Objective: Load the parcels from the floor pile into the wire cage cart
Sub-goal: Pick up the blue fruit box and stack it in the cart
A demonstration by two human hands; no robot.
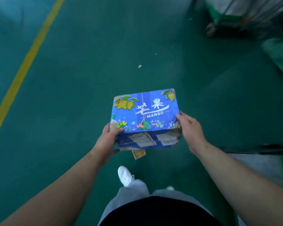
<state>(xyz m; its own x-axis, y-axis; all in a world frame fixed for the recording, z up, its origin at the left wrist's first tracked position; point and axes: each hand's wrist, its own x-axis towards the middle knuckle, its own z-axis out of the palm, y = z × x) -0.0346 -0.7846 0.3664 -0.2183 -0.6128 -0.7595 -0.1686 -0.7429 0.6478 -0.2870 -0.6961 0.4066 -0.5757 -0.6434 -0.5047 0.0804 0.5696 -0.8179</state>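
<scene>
I carry a blue mango box point(145, 115) in front of me above the green floor. It has yellow fruit pictures, white lettering and shipping labels on its near side. My left hand point(107, 141) grips its near left corner, thumb on top and fingers underneath. My right hand point(190, 129) holds the right side, fingers wrapped along the edge. A torn cardboard flap point(138, 154) hangs below the box. A wheeled cart point(245, 15) stands blurred at the top right; its frame and load are hard to make out.
A yellow line point(25, 66) runs diagonally across the floor at the left. Green bags point(279, 54) lie at the right edge. A dark edge point(255, 150) with a grey surface below sits at the right. My white shoe point(124, 175) steps forward.
</scene>
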